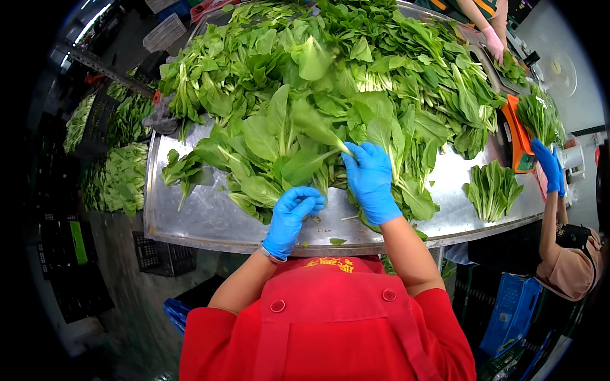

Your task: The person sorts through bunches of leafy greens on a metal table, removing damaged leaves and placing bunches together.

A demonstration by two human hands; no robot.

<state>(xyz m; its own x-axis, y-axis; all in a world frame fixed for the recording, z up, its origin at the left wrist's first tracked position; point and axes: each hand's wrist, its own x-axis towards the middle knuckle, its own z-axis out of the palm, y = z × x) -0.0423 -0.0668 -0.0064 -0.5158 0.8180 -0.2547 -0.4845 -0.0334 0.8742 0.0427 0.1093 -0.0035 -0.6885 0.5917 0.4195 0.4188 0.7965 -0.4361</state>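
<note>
A large heap of leafy greens (267, 71) with pale stems covers much of a metal table (214, 219). My right hand (369, 181), in a blue glove, grips the stem end of a green leafy stalk (314, 126), whose blurred leaf points up and left over the heap. Near the table's front edge, my left hand (293, 214), also gloved in blue, has its fingers curled beside the lower leaves; whether it holds anything is unclear. A small loose leaf (337, 241) lies on the metal between my forearms.
A separate bunch of greens (493, 190) lies at the right, near an orange device (517, 133). A co-worker's blue-gloved hands (548, 164) are beside it; another's pink-gloved hand (494, 45) is at the upper right. Crates of greens (126, 176) stand left; a blue crate (512, 312) stands lower right.
</note>
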